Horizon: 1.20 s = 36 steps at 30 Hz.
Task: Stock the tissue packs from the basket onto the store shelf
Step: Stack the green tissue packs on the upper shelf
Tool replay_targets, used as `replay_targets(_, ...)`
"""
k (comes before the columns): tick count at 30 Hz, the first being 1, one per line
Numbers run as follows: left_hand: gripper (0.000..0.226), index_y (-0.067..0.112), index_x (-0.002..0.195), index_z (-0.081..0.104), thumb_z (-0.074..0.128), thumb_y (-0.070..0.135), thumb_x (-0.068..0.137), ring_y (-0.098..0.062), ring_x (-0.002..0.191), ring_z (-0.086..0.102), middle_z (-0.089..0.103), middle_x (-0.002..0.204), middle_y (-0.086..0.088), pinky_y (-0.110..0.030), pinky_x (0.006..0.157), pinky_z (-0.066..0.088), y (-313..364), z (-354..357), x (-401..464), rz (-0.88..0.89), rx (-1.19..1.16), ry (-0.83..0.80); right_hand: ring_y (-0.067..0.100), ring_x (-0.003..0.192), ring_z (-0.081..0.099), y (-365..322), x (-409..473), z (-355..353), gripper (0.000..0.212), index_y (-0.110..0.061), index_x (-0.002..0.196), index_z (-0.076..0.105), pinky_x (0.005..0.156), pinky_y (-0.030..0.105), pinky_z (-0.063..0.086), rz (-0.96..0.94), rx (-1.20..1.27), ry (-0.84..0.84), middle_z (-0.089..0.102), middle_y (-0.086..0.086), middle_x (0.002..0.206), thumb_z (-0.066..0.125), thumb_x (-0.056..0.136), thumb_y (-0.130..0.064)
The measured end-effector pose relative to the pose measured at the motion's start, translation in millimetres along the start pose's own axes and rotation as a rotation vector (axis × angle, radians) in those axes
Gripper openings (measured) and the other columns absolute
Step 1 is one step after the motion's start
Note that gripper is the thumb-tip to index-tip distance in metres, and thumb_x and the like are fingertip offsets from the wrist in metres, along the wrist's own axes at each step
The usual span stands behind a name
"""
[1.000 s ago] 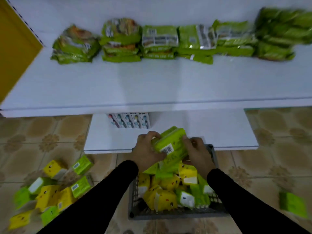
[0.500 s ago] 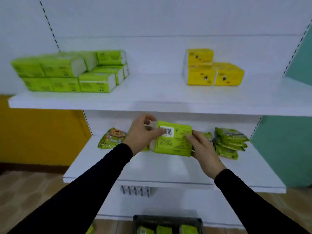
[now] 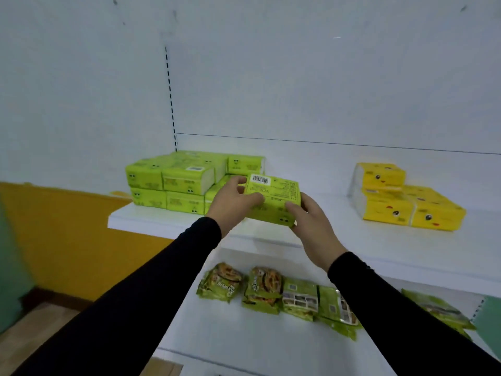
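With my left hand (image 3: 233, 202) and right hand (image 3: 309, 221) pinching the green tissue pack (image 3: 273, 199), I risk nudging the green stack (image 3: 179, 183) askew on the shelf (image 3: 339, 240).

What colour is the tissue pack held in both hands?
Lime green, with a white barcode label; the head view shows the tissue pack clearly.

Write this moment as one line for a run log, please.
stage: shelving | left hand: grips green tissue pack | right hand: grips same pack | position: beside green stack on upper shelf
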<state>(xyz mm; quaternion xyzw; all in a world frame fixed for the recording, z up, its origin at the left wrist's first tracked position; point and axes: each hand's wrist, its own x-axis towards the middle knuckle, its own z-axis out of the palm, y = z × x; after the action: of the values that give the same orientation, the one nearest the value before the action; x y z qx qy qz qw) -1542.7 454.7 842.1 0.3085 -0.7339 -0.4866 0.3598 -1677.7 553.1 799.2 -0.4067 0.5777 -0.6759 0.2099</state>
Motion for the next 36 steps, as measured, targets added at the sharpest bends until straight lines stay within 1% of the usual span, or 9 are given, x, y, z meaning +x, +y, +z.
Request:
replay_targets(4, 0.048, 0.020, 0.121, 0.047, 0.069, 0.025, 0.078, -0.023, 0.093, 0.064, 0.065, 0.106, -0.002, -0.034, 0.074, 0.054, -4.5, -40.5, 64.9, 0.097, 0.356, -0.095, 0.021, 0.107, 0.063, -3.5, 57.6, 42.8, 0.031, -0.029, 0.105, 0.068, 0.095, 0.041, 0.048, 0.007, -0.034, 0.024, 0.069, 0.000, 0.115, 0.055, 0.078, -0.037)
replay_targets(8, 0.045, 0.010, 0.117, 0.049, 0.070, 0.032, 0.083, -0.019, 0.084, 0.053, 0.057, 0.104, -0.004, -0.029, 0.062, 0.042, 1.7, -73.0, 131.6, 0.198, 0.736, -0.159, 0.018, 0.103, 0.065, -1.2, 111.4, 71.6, 0.016, -0.026, 0.102, 0.067, 0.093, 0.034, 0.049, 0.034, -0.032, 0.058, 0.070, 0.001, 0.114, 0.053, 0.095, -0.021)
replay_targets(11, 0.056, 0.008, 0.130, 0.047, 0.069, 0.035, 0.085, -0.023, 0.098, 0.052, 0.057, 0.118, -0.008, -0.030, 0.077, 0.043, 3.6, -85.1, 175.2, 0.267, 0.872, -0.214, 0.023, 0.107, 0.065, 2.5, 146.8, 85.3, 0.017, -0.025, 0.103, 0.065, 0.096, 0.038, 0.051, 0.062, -0.037, 0.094, 0.070, 0.004, 0.115, 0.050, 0.098, -0.020)
replay_targets(18, 0.060, 0.015, 0.141, 0.045, 0.065, 0.038, 0.089, -0.024, 0.121, 0.051, 0.053, 0.137, -0.006, -0.029, 0.087, 0.042, -12.6, -92.2, 234.0, 0.297, 1.005, -0.285, 0.022, 0.110, 0.063, 21.7, 195.9, 106.1, 0.038, -0.023, 0.109, 0.064, 0.102, 0.045, 0.048, 0.174, -0.110, 0.123, 0.068, 0.001, 0.115, 0.053, 0.084, -0.050)
replay_targets(21, 0.055, 0.018, 0.138, 0.049, 0.063, 0.041, 0.090, -0.023, 0.111, 0.056, 0.054, 0.135, -0.005, -0.028, 0.072, 0.043, -21.7, -92.5, 240.3, 0.273, 1.063, -0.294, 0.017, 0.107, 0.060, 29.0, 199.3, 110.2, 0.024, -0.024, 0.106, 0.061, 0.104, 0.040, 0.045, 0.207, -0.145, 0.121, 0.065, -0.003, 0.111, 0.050, 0.096, -0.042)
replay_targets(25, 0.053, 0.019, 0.135, 0.052, 0.064, 0.041, 0.089, -0.021, 0.099, 0.056, 0.055, 0.132, -0.004, -0.025, 0.065, 0.043, -24.8, -93.6, 244.2, 0.274, 1.060, -0.302, 0.020, 0.109, 0.063, 33.2, 199.0, 111.9, 0.028, -0.019, 0.115, 0.063, 0.102, 0.042, 0.047, 0.189, -0.181, 0.142, 0.067, 0.000, 0.115, 0.047, 0.101, -0.037)
replay_targets(31, 0.057, 0.020, 0.141, 0.047, 0.063, 0.038, 0.089, -0.022, 0.116, 0.054, 0.048, 0.143, -0.003, -0.027, 0.082, 0.047, -22.4, -103.1, 242.0, 0.257, 0.963, -0.301, 0.036, 0.100, 0.053, 22.1, 188.0, 108.7, 0.046, 0.005, 0.106, 0.052, 0.083, 0.037, 0.042, 0.180, -0.264, 0.173, 0.055, 0.026, 0.110, 0.043, 0.101, -0.039)
replay_targets(34, 0.052, 0.019, 0.140, 0.049, 0.059, 0.039, 0.092, -0.022, 0.126, 0.048, 0.051, 0.141, -0.006, -0.028, 0.095, 0.038, -15.4, -109.7, 233.4, 0.294, 0.863, -0.260, 0.040, 0.117, 0.051, 11.6, 173.3, 96.2, 0.048, 0.010, 0.116, 0.053, 0.106, 0.048, 0.041, 0.157, -0.233, 0.218, 0.054, 0.026, 0.120, 0.043, 0.102, -0.036)
replay_targets(36, 0.051, 0.021, 0.137, 0.052, 0.058, 0.044, 0.092, -0.020, 0.113, 0.053, 0.055, 0.134, -0.005, -0.027, 0.084, 0.041, -11.2, -108.9, 221.5, 0.296, 0.768, -0.216, 0.030, 0.123, 0.052, 4.7, 160.1, 85.5, 0.032, -0.012, 0.106, 0.062, 0.112, 0.048, 0.037, 0.139, -0.197, 0.230, 0.061, 0.005, 0.116, 0.043, 0.102, -0.038)
